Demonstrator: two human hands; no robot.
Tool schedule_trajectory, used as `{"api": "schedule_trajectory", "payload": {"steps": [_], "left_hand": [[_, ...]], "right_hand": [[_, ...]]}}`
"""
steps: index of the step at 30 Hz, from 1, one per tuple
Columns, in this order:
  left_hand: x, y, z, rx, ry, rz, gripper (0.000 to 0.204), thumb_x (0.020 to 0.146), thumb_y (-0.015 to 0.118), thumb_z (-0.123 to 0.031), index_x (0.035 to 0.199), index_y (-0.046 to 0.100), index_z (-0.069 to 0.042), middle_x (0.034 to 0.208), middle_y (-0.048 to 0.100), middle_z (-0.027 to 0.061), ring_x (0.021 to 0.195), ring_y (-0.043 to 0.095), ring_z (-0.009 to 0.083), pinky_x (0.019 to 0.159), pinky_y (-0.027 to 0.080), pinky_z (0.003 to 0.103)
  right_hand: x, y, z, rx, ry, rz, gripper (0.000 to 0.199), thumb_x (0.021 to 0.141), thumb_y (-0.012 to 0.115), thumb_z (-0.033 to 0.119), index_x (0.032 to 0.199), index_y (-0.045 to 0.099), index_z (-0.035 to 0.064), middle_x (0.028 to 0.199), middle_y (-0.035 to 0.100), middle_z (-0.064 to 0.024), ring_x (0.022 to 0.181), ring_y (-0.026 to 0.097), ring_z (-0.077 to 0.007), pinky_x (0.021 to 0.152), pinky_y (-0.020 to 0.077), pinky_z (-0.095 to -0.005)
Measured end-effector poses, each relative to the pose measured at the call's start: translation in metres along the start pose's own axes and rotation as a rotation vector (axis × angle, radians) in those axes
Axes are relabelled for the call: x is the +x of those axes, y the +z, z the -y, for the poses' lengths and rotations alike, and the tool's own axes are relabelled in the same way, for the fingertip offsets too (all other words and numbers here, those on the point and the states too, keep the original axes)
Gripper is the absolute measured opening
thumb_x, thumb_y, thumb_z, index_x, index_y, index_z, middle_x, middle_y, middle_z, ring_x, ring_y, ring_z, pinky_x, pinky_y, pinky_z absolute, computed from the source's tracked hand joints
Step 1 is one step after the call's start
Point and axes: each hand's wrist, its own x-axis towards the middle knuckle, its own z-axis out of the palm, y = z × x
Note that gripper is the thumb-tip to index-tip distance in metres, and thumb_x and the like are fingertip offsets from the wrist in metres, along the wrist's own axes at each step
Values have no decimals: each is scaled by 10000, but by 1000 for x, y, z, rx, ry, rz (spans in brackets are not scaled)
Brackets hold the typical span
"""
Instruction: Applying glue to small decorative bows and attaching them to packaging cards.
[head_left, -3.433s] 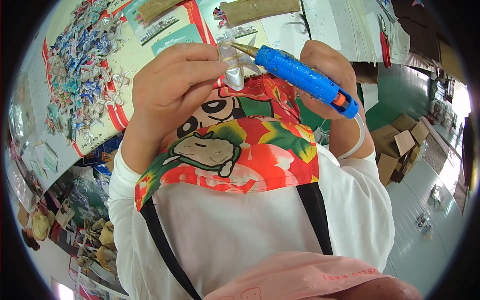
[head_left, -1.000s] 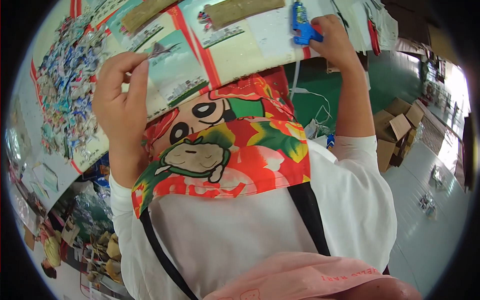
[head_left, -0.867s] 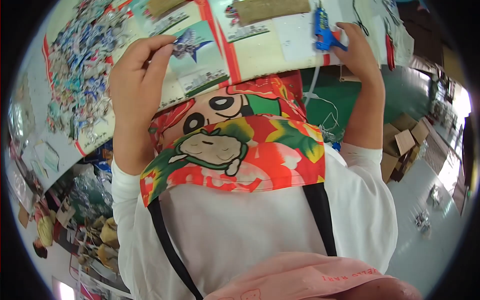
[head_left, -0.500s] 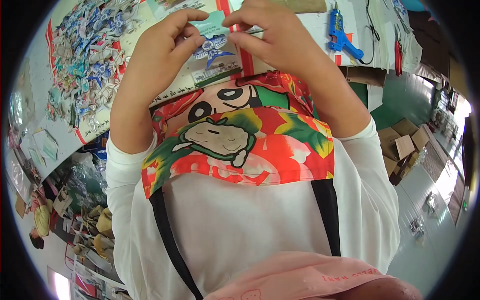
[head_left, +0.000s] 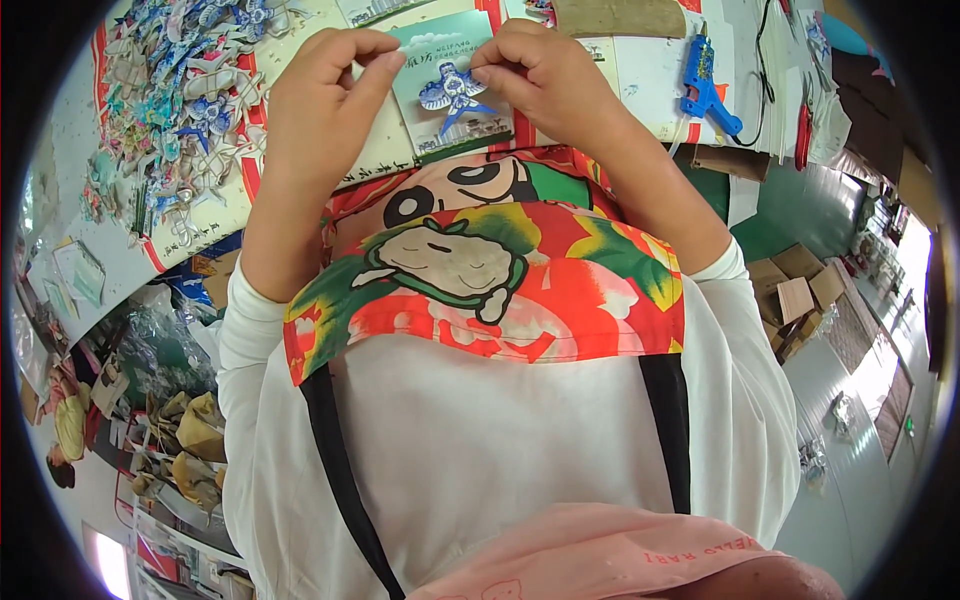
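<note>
A small blue-and-white swallow-shaped kite (head_left: pixel 457 92) lies over a green printed card (head_left: pixel 420 117) on the worktable. My right hand (head_left: pixel 552 85) is at the card's right side, thumb and forefinger closed on the kite's right wing tip. The exact grip is partly hidden by the fingers. My left hand (head_left: pixel 325 100) hovers by the card's left edge, thumb and forefinger bent toward each other with a gap between the tips. Nothing shows in it.
At left spreads a heap of small colourful kites (head_left: pixel 190 90). A blue glue gun (head_left: pixel 705 90) with a black cord lies on the right. Behind my right hand is a brown board (head_left: pixel 620 18). Cardboard boxes (head_left: pixel 795 290) stand on the floor at right.
My left hand has drawn back from the kite, uncovering more of the card. My right hand has come down to the kite's right wing. The view has shifted slightly.
</note>
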Motion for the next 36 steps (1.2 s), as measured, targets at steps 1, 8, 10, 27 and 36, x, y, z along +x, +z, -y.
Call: {"api": "schedule_trajectory", "payload": {"steps": [1,8,10,27,36], "left_hand": [[-1,0,3,-5,23,-64,182,837,675,-113,1003,688,-40,835,608,27,663,490,121,599,412,247],[-7,11,14,-32,-22,38,133,837,686,-128,933,701,-38,830,584,32,677,504,131,606,417,250],[-6,15,16,16,-17,44,137,837,685,-133,937,702,-42,821,579,36,674,509,141,609,419,259],[-2,22,13,238,-40,109,110,855,670,-112,930,692,-35,844,592,29,699,522,131,660,439,247],[-5,25,12,280,-5,85,125,854,671,-125,945,683,-41,847,593,31,708,531,143,668,445,260]], "right_hand": [[-1,1,-2,9,10,-25,46,854,655,70,882,680,45,781,587,-24,618,493,-158,572,388,-288],[0,5,-6,-5,35,-34,60,846,666,80,886,687,41,778,594,-33,620,507,-168,578,402,-289],[0,7,-6,-20,28,-42,63,843,669,85,881,690,40,773,596,-36,615,509,-173,576,405,-290],[1,13,-7,-99,17,-85,77,831,682,99,880,691,40,787,607,-48,620,530,-192,589,430,-300],[-1,13,-4,-156,23,-80,75,821,699,108,870,690,53,790,603,-46,613,541,-190,582,435,-297]]}}
